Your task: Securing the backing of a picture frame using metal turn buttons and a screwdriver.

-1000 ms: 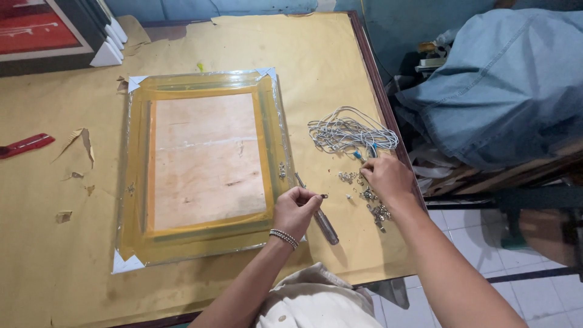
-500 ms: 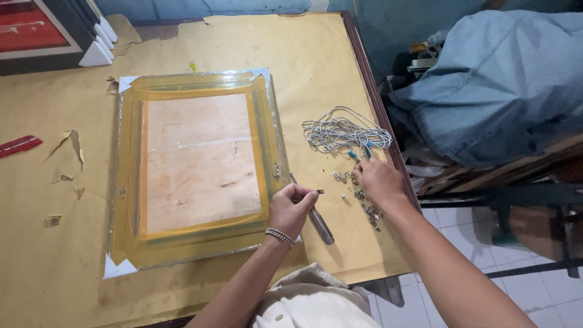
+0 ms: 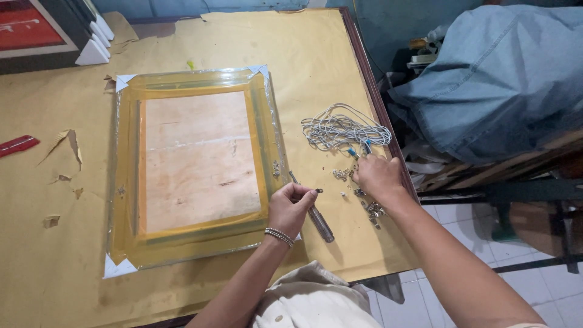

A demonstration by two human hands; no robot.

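Note:
A picture frame wrapped in yellowish plastic lies face down on the paper-covered table, its plywood back showing. My left hand, with a bead bracelet on the wrist, rests at the frame's lower right edge and pinches a small metal piece between its fingertips. A screwdriver lies just under and beside this hand. My right hand reaches into a scatter of small metal hardware near the table's right edge, fingers curled down. What it grips is hidden.
A coil of grey-white wire lies beyond the hardware. A red tool sits at the far left, with torn paper scraps nearby. Framed pictures stand at the back left. A blue cloth covers things right of the table edge.
The view has shifted slightly. My right hand has stayed at the hardware pile, and my left hand holds its place by the frame's corner with the small piece.

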